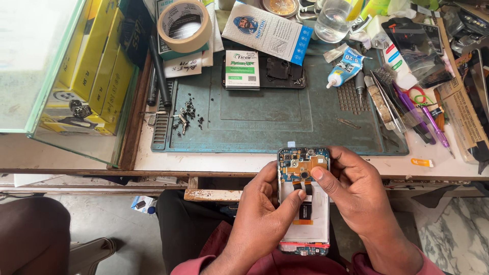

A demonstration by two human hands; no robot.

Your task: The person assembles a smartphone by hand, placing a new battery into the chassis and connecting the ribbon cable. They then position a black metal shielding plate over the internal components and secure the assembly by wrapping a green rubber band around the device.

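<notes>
Head view, from left to right: a glass case [61,66] holds yellow boxes, a roll of tape [184,25] lies near it, and loose black screws [187,116] sit on the blue-green work mat [265,122]. Below the bench edge, the left hand [260,219] cradles an opened phone [303,201], its thumb pressed on the white battery bay. The right hand [359,191] grips the phone's upper right edge, forefinger on the gold shield. A glue tube [344,69] and purple pens [425,119] lie at the right.

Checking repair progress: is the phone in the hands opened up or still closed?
Opened: the phone has no back cover, its circuit board and battery bay exposed, held by the left hand and right hand.
</notes>
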